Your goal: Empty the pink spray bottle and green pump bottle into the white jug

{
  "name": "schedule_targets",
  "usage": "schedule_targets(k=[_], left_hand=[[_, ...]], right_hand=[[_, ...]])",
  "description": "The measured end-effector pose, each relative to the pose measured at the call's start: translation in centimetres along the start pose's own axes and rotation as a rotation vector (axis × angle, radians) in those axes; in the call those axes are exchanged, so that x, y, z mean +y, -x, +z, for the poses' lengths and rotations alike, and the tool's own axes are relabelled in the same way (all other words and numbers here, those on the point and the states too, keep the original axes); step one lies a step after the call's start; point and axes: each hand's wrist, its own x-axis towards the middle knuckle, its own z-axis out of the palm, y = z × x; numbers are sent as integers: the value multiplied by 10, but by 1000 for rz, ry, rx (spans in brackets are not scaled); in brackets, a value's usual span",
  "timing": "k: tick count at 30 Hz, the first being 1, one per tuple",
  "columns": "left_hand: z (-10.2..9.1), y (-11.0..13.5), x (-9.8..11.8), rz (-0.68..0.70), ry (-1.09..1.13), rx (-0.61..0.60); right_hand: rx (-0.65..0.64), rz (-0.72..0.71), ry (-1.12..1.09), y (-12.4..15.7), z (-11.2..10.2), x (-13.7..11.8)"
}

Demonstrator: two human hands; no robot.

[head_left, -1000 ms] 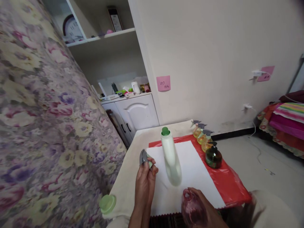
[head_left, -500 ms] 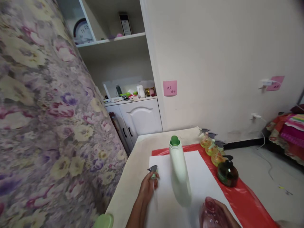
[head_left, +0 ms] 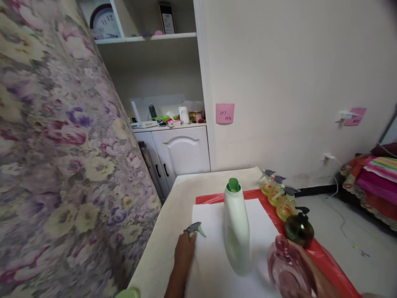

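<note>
My left hand (head_left: 185, 250) is low over the left edge of the white sheet, its fingers closed on a spray trigger head (head_left: 194, 227) with a grey top and green lever. The head's tube does not show. My right hand (head_left: 316, 269) grips an open, clear pink spray bottle (head_left: 287, 267) from its right side; the bottle has no head on its neck. Between the hands a tall pale green jug (head_left: 237, 236) stands upright, uncapped, with a green spout in its mouth.
White paper (head_left: 207, 256) lies over a red plastic sheet (head_left: 214, 198) on the table. Along the right edge stand several yellow spray bottles (head_left: 285, 207) and a dark green pump bottle (head_left: 299, 227). A green lid (head_left: 128, 293) is at the lower left, near a floral curtain (head_left: 77, 165).
My left hand has moved slightly left and turned palm-down with the trigger head, hiding its tube. The pink bottle has risen into fuller view in my right hand. The camera view has shifted.
</note>
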Motion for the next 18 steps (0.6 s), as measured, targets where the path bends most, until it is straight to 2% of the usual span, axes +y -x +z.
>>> schedule_targets(k=[2, 4, 6, 8, 10, 11, 13, 16, 18], left_hand=[[-3, 6, 3, 29, -70, 45], [-6, 12, 8, 40, -110, 71], [-8, 19, 14, 68, -142, 100], [-9, 25, 22, 152, -136, 141], [-7, 31, 32, 270, -69, 132], [-5, 35, 37, 322, -13, 87], [2, 44, 48, 378, 111, -88], [18, 61, 62, 387, 278, -382], [28, 72, 68, 394, 364, -511]], right_hand=[[-21, -53, 37, -13, -5, -11], [66, -74, 76, -26, -10, -29], [30, -111, 122, -39, -15, -50], [-6, -151, 159, -54, -20, -71], [-6, -214, 253, -70, -27, -89], [10, -260, 335, -78, -30, -97], [-3, -353, 505, -95, -35, -111], [17, -483, 668, -119, -40, -126], [19, -519, 766, -133, -40, -133]])
